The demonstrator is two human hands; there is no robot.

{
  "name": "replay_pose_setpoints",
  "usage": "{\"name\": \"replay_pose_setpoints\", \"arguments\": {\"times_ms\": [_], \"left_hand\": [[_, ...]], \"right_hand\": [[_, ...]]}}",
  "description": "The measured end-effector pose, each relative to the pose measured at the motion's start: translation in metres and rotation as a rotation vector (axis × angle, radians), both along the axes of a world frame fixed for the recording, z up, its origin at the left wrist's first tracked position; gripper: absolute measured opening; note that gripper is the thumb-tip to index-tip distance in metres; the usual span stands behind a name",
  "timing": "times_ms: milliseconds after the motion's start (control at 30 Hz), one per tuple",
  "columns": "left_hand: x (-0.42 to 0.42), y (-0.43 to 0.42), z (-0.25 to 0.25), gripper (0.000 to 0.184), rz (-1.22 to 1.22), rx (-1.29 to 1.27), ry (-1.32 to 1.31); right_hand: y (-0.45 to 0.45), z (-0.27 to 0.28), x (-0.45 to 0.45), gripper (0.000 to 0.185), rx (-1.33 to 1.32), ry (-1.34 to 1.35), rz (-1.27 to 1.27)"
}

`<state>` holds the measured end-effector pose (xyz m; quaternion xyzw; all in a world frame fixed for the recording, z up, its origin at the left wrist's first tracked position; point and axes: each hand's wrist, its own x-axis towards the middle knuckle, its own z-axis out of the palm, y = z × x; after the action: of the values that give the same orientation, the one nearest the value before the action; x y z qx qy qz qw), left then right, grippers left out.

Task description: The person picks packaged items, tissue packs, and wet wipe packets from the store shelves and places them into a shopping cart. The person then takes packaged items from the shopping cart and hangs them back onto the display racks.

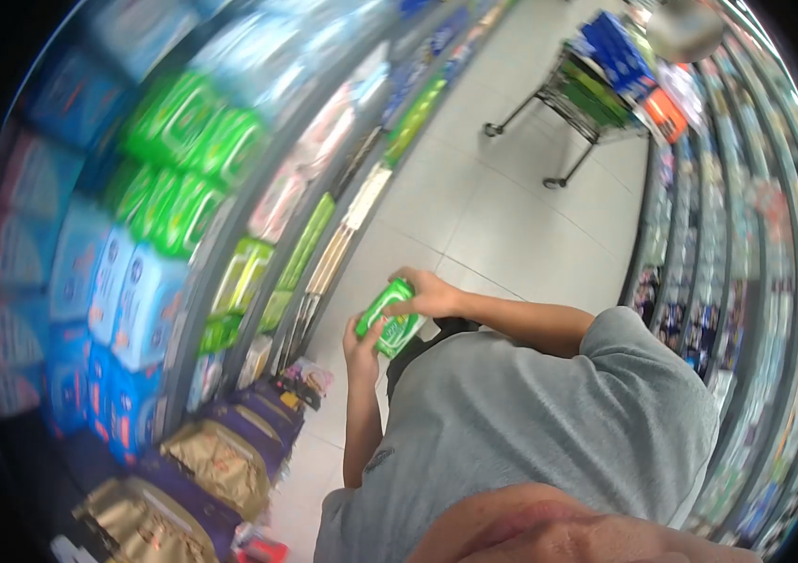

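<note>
Both my hands hold one green soft package [402, 330] with white lettering, in front of my body. It looks like a pack of wipes, much like the green packs [174, 206] on the shelf to the left. My left hand [361, 347] grips its near left side, thumb across the front. At the far end, my right hand [429, 295] is closed round the upper right edge, its fingers partly hidden behind the pack.
Shelves of blue packs [136, 300] line the left side. Gold and purple bags [221, 460] stand low at the near left. A loaded shopping cart [587, 98] is farther up the tiled aisle [502, 225]. Shelving with small goods [756, 253] runs along the right.
</note>
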<state>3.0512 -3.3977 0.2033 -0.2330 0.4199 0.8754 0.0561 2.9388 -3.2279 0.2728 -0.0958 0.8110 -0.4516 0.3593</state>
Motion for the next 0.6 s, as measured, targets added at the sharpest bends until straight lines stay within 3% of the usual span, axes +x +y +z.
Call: {"name": "replay_pose_setpoints", "arguments": {"times_ms": [133, 300, 467, 600], "left_hand": [[-0.028, 0.036, 0.009, 0.034, -0.308, -0.146, 0.048], [-0.085, 0.107, 0.052, 0.035, -0.521, -0.369, 0.205], [-0.093, 0.25, 0.073, 0.034, -0.588, -0.337, 0.312], [-0.064, 0.372, 0.069, 0.034, -0.719, -0.178, 0.235]], "right_hand": [[0.065, -0.001, 0.018, 0.071, -0.042, -0.031, -0.151], [0.142, 0.023, 0.021, 0.065, -0.237, 0.082, -0.497], [0.276, 0.044, 0.041, 0.065, -0.329, 0.16, -0.672], [0.398, 0.038, 0.087, 0.066, -0.311, 0.175, -0.748]]}}
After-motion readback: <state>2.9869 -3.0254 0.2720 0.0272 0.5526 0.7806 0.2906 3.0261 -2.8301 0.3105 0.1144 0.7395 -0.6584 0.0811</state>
